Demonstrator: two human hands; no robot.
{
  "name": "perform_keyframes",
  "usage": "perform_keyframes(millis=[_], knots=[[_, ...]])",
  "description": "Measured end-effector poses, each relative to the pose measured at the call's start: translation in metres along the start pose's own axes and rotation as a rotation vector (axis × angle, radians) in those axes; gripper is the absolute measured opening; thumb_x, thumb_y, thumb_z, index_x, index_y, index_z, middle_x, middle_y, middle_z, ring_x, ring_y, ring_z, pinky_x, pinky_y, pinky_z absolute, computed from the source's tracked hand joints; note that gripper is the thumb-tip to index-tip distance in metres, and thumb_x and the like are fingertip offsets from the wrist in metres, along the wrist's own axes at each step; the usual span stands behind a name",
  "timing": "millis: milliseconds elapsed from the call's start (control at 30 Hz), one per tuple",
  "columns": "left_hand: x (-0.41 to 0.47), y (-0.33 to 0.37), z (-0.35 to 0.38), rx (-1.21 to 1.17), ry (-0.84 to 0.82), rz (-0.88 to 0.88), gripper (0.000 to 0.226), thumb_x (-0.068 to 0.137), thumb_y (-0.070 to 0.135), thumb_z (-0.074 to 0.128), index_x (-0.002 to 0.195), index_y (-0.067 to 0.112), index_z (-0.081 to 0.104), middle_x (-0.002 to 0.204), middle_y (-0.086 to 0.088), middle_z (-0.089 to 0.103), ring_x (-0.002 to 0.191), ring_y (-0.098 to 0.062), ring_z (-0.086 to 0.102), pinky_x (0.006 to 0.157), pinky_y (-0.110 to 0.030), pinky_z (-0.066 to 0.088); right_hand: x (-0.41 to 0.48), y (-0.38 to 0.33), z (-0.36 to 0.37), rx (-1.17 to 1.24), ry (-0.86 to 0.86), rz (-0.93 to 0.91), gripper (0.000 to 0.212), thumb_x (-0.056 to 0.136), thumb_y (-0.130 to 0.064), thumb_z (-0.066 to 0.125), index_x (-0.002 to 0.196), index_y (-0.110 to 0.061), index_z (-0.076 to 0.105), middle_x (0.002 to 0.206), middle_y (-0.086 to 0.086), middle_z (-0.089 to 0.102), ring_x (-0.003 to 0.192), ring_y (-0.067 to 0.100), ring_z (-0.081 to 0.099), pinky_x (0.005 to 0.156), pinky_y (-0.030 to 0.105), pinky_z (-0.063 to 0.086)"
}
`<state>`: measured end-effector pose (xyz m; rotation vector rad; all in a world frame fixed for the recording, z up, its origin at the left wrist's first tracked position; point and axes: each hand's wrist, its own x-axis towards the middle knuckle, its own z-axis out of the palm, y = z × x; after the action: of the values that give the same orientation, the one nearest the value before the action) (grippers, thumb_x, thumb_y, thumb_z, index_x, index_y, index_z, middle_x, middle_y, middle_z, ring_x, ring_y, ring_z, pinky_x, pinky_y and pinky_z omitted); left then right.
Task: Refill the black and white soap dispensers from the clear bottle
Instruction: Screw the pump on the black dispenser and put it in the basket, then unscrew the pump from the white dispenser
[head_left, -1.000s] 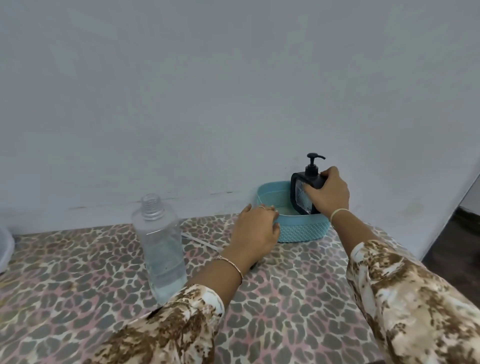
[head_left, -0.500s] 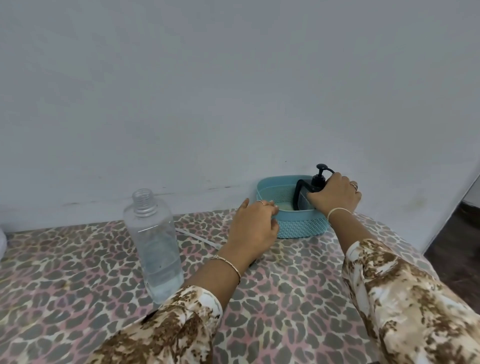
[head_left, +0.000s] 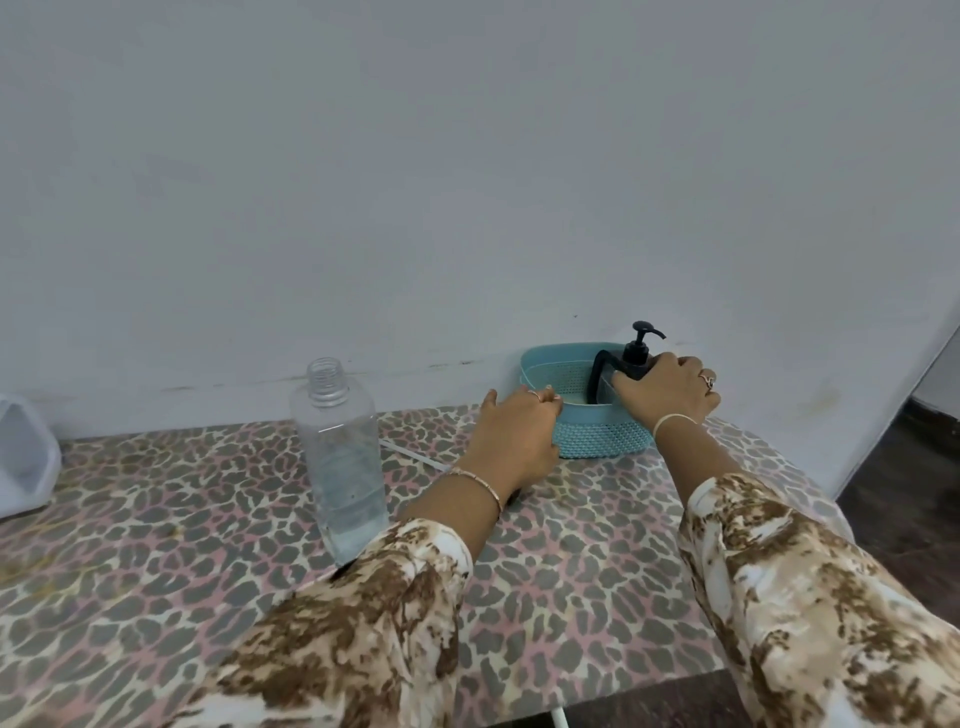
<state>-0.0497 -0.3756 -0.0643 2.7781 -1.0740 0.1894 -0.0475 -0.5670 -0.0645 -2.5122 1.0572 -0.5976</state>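
Closest thing on the leopard-print worktop (head_left: 571, 571) is the clear bottle (head_left: 340, 457), left of centre, upright, neck open, partly full of clear liquid. Way over at the left edge there's a whitish plastic jug (head_left: 23, 457), cut off by the frame, can't tell what's in it. Further back on the right, against the wall, sits a teal basket (head_left: 597, 439) with the black soap dispenser (head_left: 631, 358) standing upright in its right end, pump on top. Something pale lies in the basket's bottom, can't make it out. The left hand (head_left: 514, 436) is against the basket's near-left wall, fingers curled over the rim. The right hand (head_left: 665, 389) reaches further back, fingers wrapped round the dispenser's shoulder just below the pump.
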Motion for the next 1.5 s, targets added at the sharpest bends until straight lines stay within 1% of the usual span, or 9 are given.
perform_keyframes(millis=[167, 267, 367, 600, 700, 833, 1067, 1333, 1500], knots=[[-0.016, 0.006, -0.007, 0.018, 0.007, 0.011, 0.073, 0.092, 0.029, 0.059, 0.153, 0.022, 0.019, 0.162, -0.003, 0.01, 0.147, -0.025, 0.017, 0.117, -0.05, 0.02, -0.032, -0.004, -0.014, 0.036, -0.003, -0.032, 0.053, 0.082, -0.043, 0.057, 0.122, -0.009, 0.051, 0.132, 0.016, 0.041, 0.123, 0.036, 0.038, 0.1, 0.047, 0.031], [-0.04, 0.01, -0.013, -0.039, 0.108, 0.022, 0.067, 0.09, 0.026, 0.059, 0.15, 0.019, 0.028, 0.158, -0.007, 0.024, 0.14, -0.025, 0.033, 0.111, -0.045, 0.034, -0.061, -0.007, -0.018, 0.069, 0.022, -0.14, 0.044, 0.083, -0.033, 0.058, 0.122, -0.014, 0.051, 0.131, 0.013, 0.04, 0.121, 0.034, 0.042, 0.101, 0.047, 0.03], [-0.07, 0.01, -0.02, -0.123, 0.219, 0.009, 0.058, 0.088, 0.024, 0.058, 0.143, 0.017, 0.041, 0.143, -0.005, 0.044, 0.125, -0.024, 0.047, 0.1, -0.04, 0.045, -0.097, -0.008, -0.015, 0.107, 0.077, -0.321, 0.04, 0.083, -0.028, 0.059, 0.121, -0.016, 0.052, 0.131, 0.009, 0.043, 0.122, 0.031, 0.042, 0.099, 0.047, 0.032], [-0.164, -0.013, -0.027, -0.214, 0.442, -0.073, 0.035, 0.089, 0.025, 0.056, 0.124, 0.022, 0.053, 0.12, 0.003, 0.057, 0.109, -0.016, 0.053, 0.087, -0.032, 0.049, -0.195, -0.025, -0.007, 0.18, 0.154, -0.706, 0.031, 0.079, -0.021, 0.065, 0.108, -0.013, 0.058, 0.11, 0.006, 0.056, 0.101, 0.026, 0.055, 0.081, 0.039, 0.043], [-0.205, -0.04, -0.028, -0.213, 0.492, -0.172, 0.03, 0.089, 0.027, 0.055, 0.119, 0.024, 0.055, 0.112, 0.005, 0.058, 0.102, -0.012, 0.052, 0.08, -0.023, 0.043, -0.229, -0.038, -0.007, 0.201, 0.12, -0.833, 0.029, 0.078, -0.02, 0.067, 0.105, -0.014, 0.059, 0.107, 0.005, 0.057, 0.097, 0.024, 0.056, 0.079, 0.038, 0.047], [-0.254, -0.082, -0.028, -0.198, 0.473, -0.338, 0.029, 0.089, 0.029, 0.056, 0.117, 0.024, 0.058, 0.111, 0.004, 0.059, 0.103, -0.015, 0.053, 0.081, -0.028, 0.046, -0.266, -0.063, -0.008, 0.205, 0.047, -0.946, 0.029, 0.079, -0.021, 0.064, 0.107, -0.015, 0.058, 0.104, 0.003, 0.058, 0.095, 0.022, 0.057, 0.078, 0.036, 0.046], [-0.324, -0.147, -0.032, -0.202, 0.317, -0.563, 0.033, 0.088, 0.034, 0.06, 0.119, 0.025, 0.058, 0.124, 0.001, 0.054, 0.116, -0.018, 0.048, 0.088, -0.032, 0.045, -0.321, -0.111, 0.004, 0.218, -0.148, -1.052, 0.031, 0.088, -0.026, 0.057, 0.118, -0.019, 0.055, 0.113, 0.0, 0.057, 0.105, 0.018, 0.055, 0.09, 0.031, 0.043], [-0.368, -0.211, -0.039, -0.31, 0.473, -0.826, 0.035, 0.086, 0.027, 0.062, 0.121, 0.022, 0.059, 0.124, -0.002, 0.057, 0.114, -0.02, 0.052, 0.093, -0.035, 0.045, -0.361, -0.168, 0.039, 0.186, -0.362, -1.166, 0.028, 0.091, -0.029, 0.05, 0.115, -0.022, 0.063, 0.109, -0.004, 0.067, 0.101, 0.018, 0.061, 0.089, 0.031, 0.046], [-0.367, -0.243, -0.038, -0.408, 0.587, -0.966, 0.047, 0.085, 0.024, 0.062, 0.13, 0.019, 0.051, 0.13, -0.005, 0.055, 0.117, -0.022, 0.052, 0.097, -0.036, 0.044, -0.372, -0.203, 0.061, 0.105, -0.468, -1.233, 0.036, 0.092, -0.033, 0.049, 0.125, -0.023, 0.058, 0.12, -0.003, 0.064, 0.108, 0.019, 0.059, 0.09, 0.032, 0.047]])
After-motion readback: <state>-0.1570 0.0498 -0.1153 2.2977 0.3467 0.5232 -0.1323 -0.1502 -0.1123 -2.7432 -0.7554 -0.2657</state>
